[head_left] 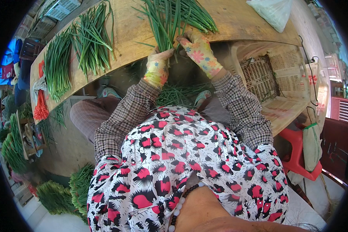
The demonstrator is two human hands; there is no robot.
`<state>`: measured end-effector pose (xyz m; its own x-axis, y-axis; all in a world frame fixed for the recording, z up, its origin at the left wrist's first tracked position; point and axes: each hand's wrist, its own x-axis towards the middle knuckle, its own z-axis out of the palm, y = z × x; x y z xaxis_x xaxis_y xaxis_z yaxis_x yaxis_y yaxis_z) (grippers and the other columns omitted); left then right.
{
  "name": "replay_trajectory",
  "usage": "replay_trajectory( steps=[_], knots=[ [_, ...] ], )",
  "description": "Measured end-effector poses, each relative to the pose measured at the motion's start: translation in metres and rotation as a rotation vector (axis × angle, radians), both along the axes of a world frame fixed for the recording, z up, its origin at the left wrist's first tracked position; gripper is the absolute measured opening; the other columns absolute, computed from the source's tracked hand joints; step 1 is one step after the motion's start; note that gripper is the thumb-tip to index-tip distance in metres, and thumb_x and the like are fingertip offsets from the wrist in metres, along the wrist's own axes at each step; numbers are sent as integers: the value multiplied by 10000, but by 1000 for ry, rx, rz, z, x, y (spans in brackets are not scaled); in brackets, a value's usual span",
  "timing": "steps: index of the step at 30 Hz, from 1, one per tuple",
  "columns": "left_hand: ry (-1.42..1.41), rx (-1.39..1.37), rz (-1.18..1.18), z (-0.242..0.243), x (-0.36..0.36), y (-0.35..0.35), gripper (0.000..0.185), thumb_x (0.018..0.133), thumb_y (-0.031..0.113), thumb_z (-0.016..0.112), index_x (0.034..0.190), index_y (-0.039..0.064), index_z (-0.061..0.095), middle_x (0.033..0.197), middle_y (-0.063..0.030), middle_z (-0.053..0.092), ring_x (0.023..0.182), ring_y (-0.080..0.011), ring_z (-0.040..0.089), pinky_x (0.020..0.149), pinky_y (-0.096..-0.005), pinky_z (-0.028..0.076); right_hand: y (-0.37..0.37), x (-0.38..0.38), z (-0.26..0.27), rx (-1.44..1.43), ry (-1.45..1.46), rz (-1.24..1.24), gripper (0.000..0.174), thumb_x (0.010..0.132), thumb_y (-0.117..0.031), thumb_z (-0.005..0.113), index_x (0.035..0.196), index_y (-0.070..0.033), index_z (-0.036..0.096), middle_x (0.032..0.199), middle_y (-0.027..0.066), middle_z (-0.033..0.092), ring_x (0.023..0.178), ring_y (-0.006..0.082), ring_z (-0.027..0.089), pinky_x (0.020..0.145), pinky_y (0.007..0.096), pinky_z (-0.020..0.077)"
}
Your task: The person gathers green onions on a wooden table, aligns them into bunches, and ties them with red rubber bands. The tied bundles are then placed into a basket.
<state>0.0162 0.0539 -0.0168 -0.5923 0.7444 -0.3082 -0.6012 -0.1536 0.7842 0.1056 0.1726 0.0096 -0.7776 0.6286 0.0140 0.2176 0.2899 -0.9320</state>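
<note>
My left hand [159,67], in a flower-printed glove, grips the lower ends of a bunch of garlic chives [163,27] at the near edge of a wooden table [130,32]. The leaves fan upward, away from me. Just right of that bunch is my right hand [200,52], in a matching glove, with its fingers bent. Whether it pinches a leaf cannot be made out. Behind it more chives [197,14] lie on the tabletop. Two further piles, one neat [58,65] and one looser [94,37], rest on the table's left part.
Red ties [41,104] hang at the table's left end. A plastic crate [287,66] stands tilted at right, near a red stool [293,142]. A white plastic bag [274,13] lies at the far right. Loose leaves [177,94] cover the floor between my feet; chive bundles [55,195] are at lower left.
</note>
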Motion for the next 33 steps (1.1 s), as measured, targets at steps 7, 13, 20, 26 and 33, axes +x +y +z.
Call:
replay_trajectory(
  steps=[7,13,20,26,33],
  knots=[
    [-274,94,-189,0,-2,-4,196,910,76,527,1075,-30,540,964,-121,615,789,-221,614,744,-348,525,-2,1,3,525,-13,-73,268,881,-325,547,1009,-106,633,816,154,645,741,329,625,624,406,483],
    [-60,205,-183,-22,-18,-5,231,836,50,605,1045,-48,602,935,-114,664,751,-217,650,701,-312,532,-12,3,4,466,201,-79,227,848,-223,627,922,-8,627,809,119,617,701,260,615,624,339,477],
    [311,164,-245,-37,-18,-1,179,899,57,517,1050,-31,554,957,-104,611,818,-174,573,706,-291,494,0,-2,7,434,158,-54,167,836,-152,646,886,5,622,827,110,625,717,194,627,623,302,471],
    [-607,329,-206,-17,-20,-4,334,772,-12,648,1103,-25,604,1006,-127,650,850,-186,619,747,-261,500,-10,0,2,-24,291,14,195,838,-192,624,899,-7,622,780,116,621,697,277,613,597,341,476],
    [932,-59,-73,0,-22,-13,368,779,-30,660,1135,-60,572,1065,-117,635,931,-150,599,814,-263,492,-29,3,6,514,534,193,147,783,-123,677,896,-53,613,780,109,612,711,293,611,595,360,484]
  ],
)
